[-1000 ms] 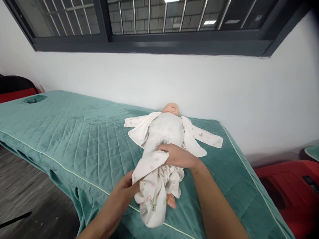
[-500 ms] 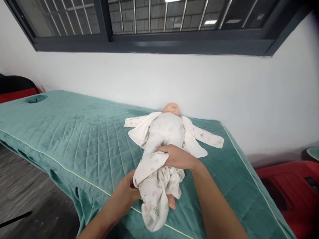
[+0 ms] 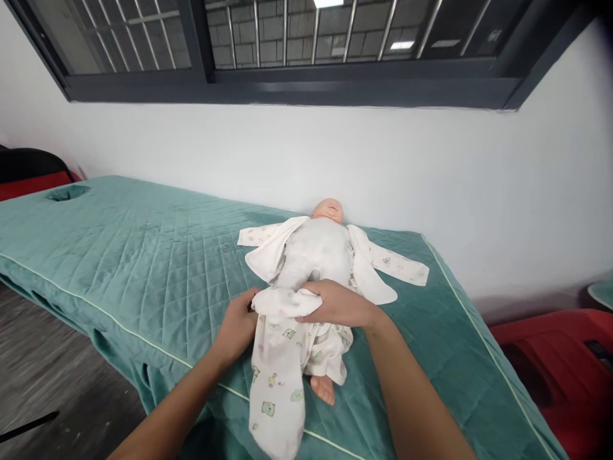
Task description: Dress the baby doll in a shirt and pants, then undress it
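Observation:
A baby doll lies on its back, its head by the wall. An open white jacket is spread under it, sleeves out to both sides. Printed baby pants are around the doll's legs; one leg of the pants hangs long toward me, while a bare foot sticks out of the other. My left hand grips the left edge of the pants' bunched waistband. Across from it, my right hand pinches the same band near the doll's crotch. The doll's other foot is hidden in the cloth.
A green quilted cover lies over the bed, with a round hole at the far left. Behind the bed stand a white wall and a barred window. A red object is at the right.
My left hand has moved up and slightly left, drawing the pants' waistband higher on the doll's leg. The loose pants leg has straightened out, and more of the bare foot shows.

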Demonstrator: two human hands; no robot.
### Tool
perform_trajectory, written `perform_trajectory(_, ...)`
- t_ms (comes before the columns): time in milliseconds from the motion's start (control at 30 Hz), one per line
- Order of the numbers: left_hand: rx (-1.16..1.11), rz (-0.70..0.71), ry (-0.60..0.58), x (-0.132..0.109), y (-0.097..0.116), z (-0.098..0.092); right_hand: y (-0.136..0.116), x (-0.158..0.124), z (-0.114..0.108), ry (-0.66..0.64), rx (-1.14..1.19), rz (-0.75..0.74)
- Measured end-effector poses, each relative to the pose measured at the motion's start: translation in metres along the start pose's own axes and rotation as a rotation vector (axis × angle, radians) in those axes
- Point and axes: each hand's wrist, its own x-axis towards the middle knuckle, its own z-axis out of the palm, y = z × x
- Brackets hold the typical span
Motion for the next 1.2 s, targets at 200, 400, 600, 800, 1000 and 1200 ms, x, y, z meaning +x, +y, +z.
perform_trajectory(200,0.016,0.174,0.016,0.037,-0.005,0.008,0.006,0.001,0.002,0.096,0.022,0.049)
perform_trajectory(400,0.221,0.576,0.069,0.072,-0.011,0.015,0.017,0.007,0.003,0.19,0.083,0.021)
perform_trajectory(600,0.297,0.503,0.137,0.074,-0.022,0.02,0.019,0.011,0.004,0.33,0.037,0.11)
perform_trajectory(800,0.211,0.203,0.218,0.047,-0.019,0.013,0.008,0.009,0.007,0.285,0.098,0.077)
perform_trajectory(1000,0.295,0.13,-0.047,-0.007,-0.021,0.001,0.001,0.006,0.009,0.171,0.029,0.055)
perform_trajectory(1200,0.418,0.217,-0.125,-0.023,-0.026,0.003,0.007,0.009,0.013,0.21,-0.063,0.038)
